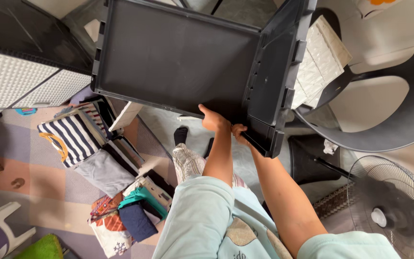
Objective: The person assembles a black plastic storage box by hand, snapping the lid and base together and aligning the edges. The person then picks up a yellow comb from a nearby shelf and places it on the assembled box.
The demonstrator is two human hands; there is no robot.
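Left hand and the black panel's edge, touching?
Touching. Head view shows the left hand curled onto the lower edge of the black panel, no gap visible.

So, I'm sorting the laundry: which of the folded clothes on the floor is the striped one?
The navy-and-white striped top, at the upper left end of the row, nearest the white cabinet. The grey piece and teal piece beside it are plain.

Home room: folded clothes (104, 163) on floor, standing fan (391, 208), chair (398, 110).
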